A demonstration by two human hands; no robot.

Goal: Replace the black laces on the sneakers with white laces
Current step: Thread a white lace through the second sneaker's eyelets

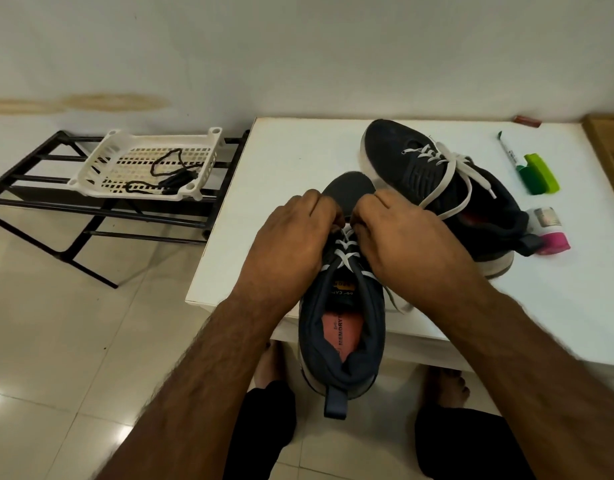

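Note:
A dark sneaker [343, 337] hangs over the front edge of the white table [291, 157], heel toward me, with a white lace [345, 252] crossed through its eyelets. My left hand [291, 237] and my right hand [399, 233] sit on either side of the tongue, and their fingertips pinch the lace near the lower eyelets. Behind it lies a second dark sneaker [433, 188], laced in white [450, 168] with loose ends. The black laces [167, 174] lie in a white basket [104, 157] to the left.
The basket sits on a black metal rack [39, 188] left of the table. On the table's right side lie a green marker [509, 150], a green highlighter [539, 173], a pink-and-white container [551, 230] and a small red object [527, 120]. My bare feet stand on tiles below.

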